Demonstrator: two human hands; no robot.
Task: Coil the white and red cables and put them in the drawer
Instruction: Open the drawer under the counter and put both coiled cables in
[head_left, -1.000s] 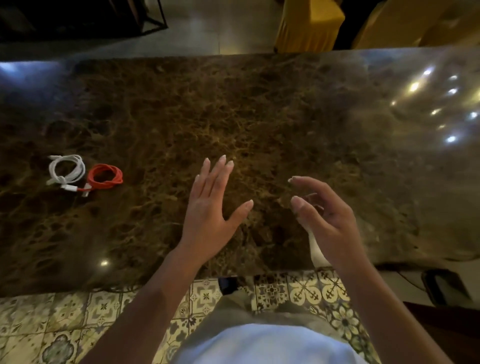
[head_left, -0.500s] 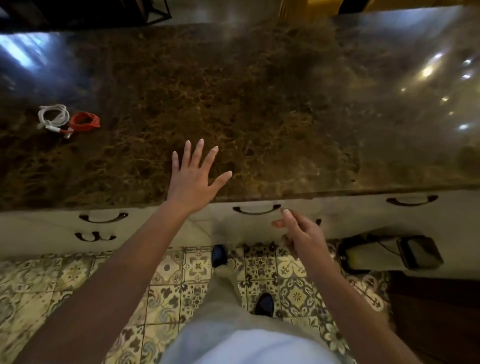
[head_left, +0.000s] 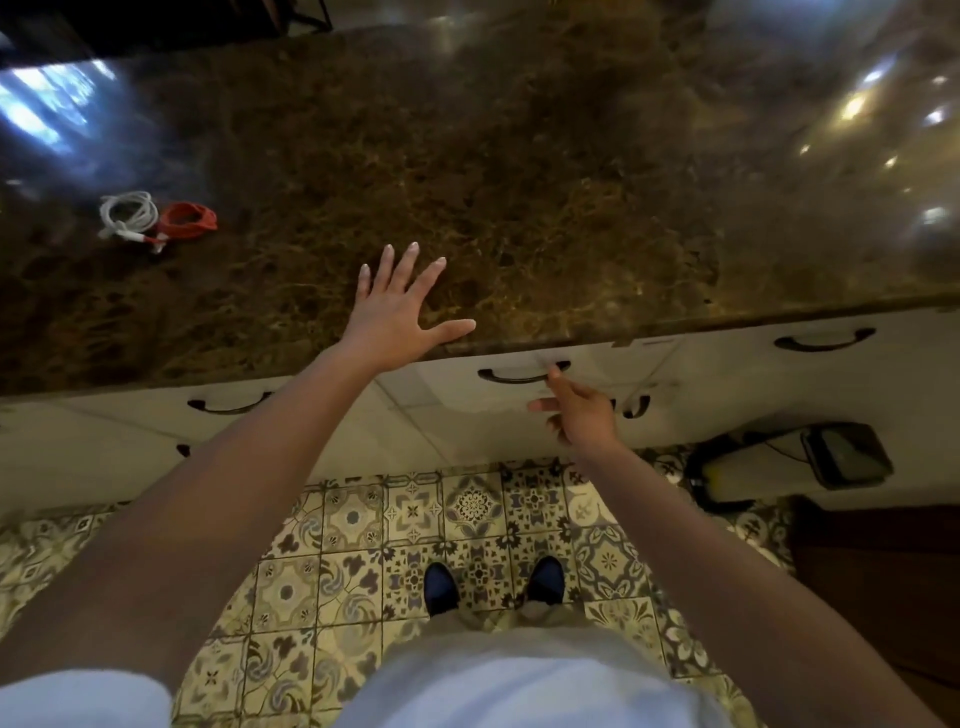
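A coiled white cable (head_left: 129, 214) and a coiled red cable (head_left: 187, 221) lie side by side on the dark marble counter (head_left: 519, 182), far left. My left hand (head_left: 397, 312) is flat with fingers spread over the counter's front edge, well to the right of the cables. Below the edge runs a row of white drawers. My right hand (head_left: 574, 410) reaches up with loosely bent fingers, its fingertip at the right end of the middle drawer's dark handle (head_left: 522, 373). It holds nothing. The drawer front (head_left: 457, 387) looks shut.
More dark handles (head_left: 823, 340) (head_left: 228, 404) sit on the neighbouring drawers. A dark box with a cord (head_left: 844, 454) lies on the floor at right. Patterned tiles (head_left: 363, 545) cover the floor around my feet.
The view tipped down from the countertop to the drawer fronts and floor. My right hand dropped below the counter edge and rose to the middle drawer handle. The left hand spread flat at the edge.
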